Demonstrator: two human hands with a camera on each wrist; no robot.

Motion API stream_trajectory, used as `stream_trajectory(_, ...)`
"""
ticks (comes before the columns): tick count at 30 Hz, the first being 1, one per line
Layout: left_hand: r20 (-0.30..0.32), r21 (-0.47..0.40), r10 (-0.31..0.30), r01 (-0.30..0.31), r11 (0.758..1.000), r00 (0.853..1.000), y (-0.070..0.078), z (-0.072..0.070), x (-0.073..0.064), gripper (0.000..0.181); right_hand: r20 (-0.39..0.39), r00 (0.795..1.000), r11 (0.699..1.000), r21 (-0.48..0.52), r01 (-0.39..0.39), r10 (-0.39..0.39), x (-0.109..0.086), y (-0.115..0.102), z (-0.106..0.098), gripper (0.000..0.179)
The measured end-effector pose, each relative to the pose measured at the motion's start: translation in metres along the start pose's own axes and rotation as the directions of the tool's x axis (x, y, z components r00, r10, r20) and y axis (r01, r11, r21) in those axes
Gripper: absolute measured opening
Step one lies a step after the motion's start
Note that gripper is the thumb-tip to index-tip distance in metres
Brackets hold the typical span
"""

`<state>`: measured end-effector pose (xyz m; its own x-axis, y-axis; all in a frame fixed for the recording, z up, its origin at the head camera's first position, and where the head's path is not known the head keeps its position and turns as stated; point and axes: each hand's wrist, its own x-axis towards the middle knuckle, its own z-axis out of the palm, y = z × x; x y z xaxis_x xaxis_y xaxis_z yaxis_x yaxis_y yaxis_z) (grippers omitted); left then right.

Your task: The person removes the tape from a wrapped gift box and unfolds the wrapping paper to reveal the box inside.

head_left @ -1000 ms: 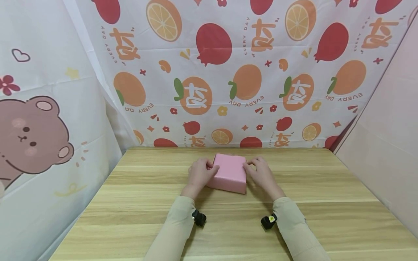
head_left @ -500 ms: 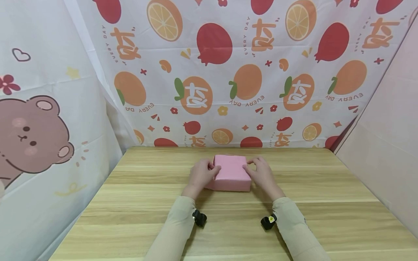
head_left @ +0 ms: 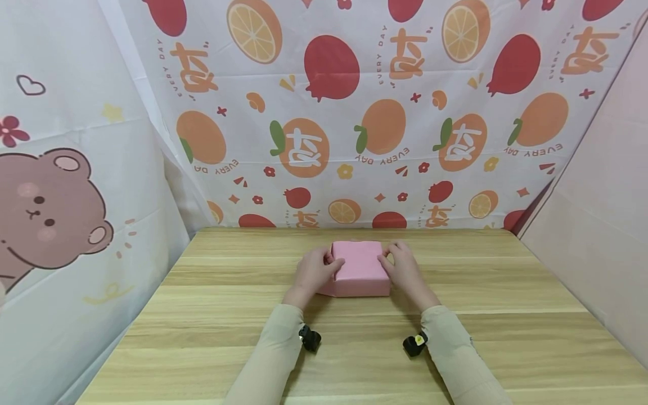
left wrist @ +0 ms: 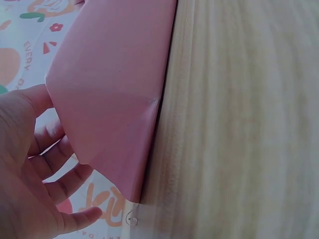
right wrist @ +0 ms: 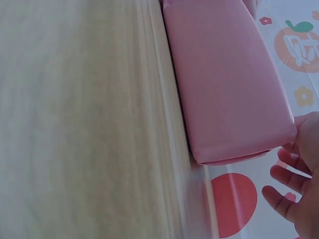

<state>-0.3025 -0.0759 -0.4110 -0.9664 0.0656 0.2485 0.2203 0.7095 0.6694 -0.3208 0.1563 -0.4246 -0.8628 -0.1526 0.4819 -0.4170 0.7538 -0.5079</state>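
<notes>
A box wrapped in pink paper [head_left: 359,261] sits toward the far side of the wooden table. At its left end, a folded paper flap [left wrist: 107,134] juts out and tapers downward in the left wrist view. My left hand [head_left: 313,273] holds that end, its thumb on the top edge and its other fingers beside and behind the flap. On the opposite end, my right hand [head_left: 405,273] grips the box with the thumb at the top corner. The right end [right wrist: 234,158] looks folded in, with a thin paper seam along it. The fingertips behind the box are partly hidden.
The wooden table [head_left: 228,343] ends in front of a fruit-printed curtain [head_left: 344,129]. A bear-printed curtain [head_left: 55,214] hangs at the left and a pale one [head_left: 602,225] at the right. Small black cameras [head_left: 310,338] are strapped to both wrists.
The box has turned slightly so its front face now lies square to me, and the flap at its left end shows more. Both hands stay at its ends, nearly in place.
</notes>
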Motion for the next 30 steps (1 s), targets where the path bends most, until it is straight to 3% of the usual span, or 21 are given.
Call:
stream_trajectory(7, 0.016, -0.022, -0.011, 0.011, 1.000, 1.000, -0.002, 0.001, 0.001, 0.032, 0.013, 0.999, 0.999, -0.024, -0.044, 0.044, 0.000, 0.000, -0.001, 0.016)
stream_trajectory(14, 0.028, -0.034, -0.025, 0.026, 0.999, 0.999, -0.003, 0.002, 0.002, 0.033, 0.013, 0.989, 0.989, -0.029, -0.144, 0.145, -0.002, 0.005, -0.006, 0.016)
stream_trajectory(30, 0.055, -0.057, -0.052, 0.055, 0.997, 0.997, -0.002, 0.000, 0.000, 0.033, 0.012, 0.970, 0.969, -0.050, -0.241, 0.241, 0.000, 0.008, -0.019, 0.016)
